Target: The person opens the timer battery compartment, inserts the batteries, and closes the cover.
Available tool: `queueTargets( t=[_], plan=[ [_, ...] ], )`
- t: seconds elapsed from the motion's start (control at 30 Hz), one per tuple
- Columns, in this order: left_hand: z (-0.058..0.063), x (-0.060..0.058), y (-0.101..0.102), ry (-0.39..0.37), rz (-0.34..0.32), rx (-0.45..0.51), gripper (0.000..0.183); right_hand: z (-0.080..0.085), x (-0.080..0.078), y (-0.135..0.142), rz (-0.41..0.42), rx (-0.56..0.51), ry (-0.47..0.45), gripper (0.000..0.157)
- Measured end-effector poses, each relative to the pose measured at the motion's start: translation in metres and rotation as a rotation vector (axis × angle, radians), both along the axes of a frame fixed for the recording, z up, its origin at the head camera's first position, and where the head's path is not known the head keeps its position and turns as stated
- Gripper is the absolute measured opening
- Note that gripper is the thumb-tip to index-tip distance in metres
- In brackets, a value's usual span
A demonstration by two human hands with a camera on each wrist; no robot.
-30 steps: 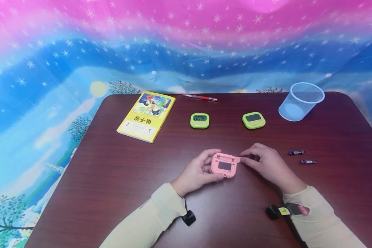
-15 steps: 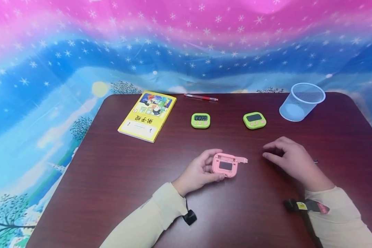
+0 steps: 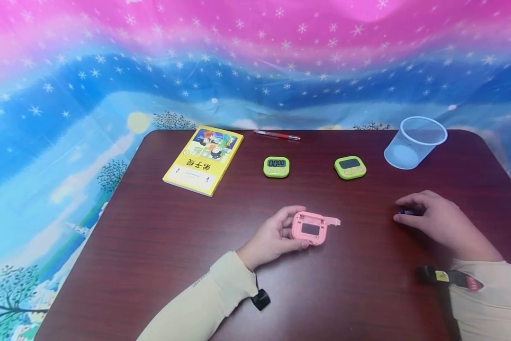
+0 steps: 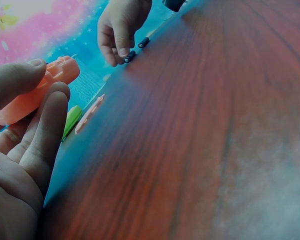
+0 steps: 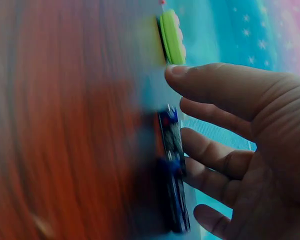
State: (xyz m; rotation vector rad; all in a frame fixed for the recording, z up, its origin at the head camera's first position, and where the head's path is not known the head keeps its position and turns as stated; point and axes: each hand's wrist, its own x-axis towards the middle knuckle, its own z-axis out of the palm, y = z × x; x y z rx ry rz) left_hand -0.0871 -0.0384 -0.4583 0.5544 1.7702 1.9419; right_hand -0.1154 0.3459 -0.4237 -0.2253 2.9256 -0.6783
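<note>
My left hand [image 3: 272,239] grips a pink digital timer [image 3: 298,229] by its left side, its back up and its battery compartment uncovered. A slim pink battery cover [image 3: 334,221] overlaps the timer's right edge in the head view; the left wrist view shows this cover [image 4: 90,114] lying on the table, apart from the timer. My right hand [image 3: 447,227] hovers at two dark AAA-size batteries, its thumb and fingers spread apart. In the right wrist view one battery [image 5: 172,132] lies just beyond the other battery [image 5: 176,200], both on the table beside the fingertips.
Two green timers, one [image 3: 276,167] reading zeros and one [image 3: 350,168] with a blank screen, lie farther back. Behind them are a yellow book [image 3: 201,163], a red pen [image 3: 276,135] and a pale blue mesh pen holder [image 3: 413,144]. A patterned cloth [image 3: 255,71] hangs behind the table.
My right hand has left the pink cover and moved right to the batteries, now mostly covering them in the head view. The left hand keeps holding the pink timer in place.
</note>
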Motion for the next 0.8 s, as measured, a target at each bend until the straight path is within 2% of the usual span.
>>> queueTargets(
  t=[0.17,0.43,0.8],
  plan=[
    [0.001,0.0,0.0,-0.004,0.0,-0.006,0.077,0.0,0.0,0.015,-0.02,0.013,-0.012,0.048],
    [0.003,0.001,0.0,-0.003,0.0,-0.009,0.077,0.001,-0.001,0.032,-0.049,0.05,-0.046,0.039],
    [0.002,0.0,0.0,0.006,-0.004,-0.01,0.076,0.0,0.0,0.034,-0.072,0.043,-0.054,0.024]
  ],
)
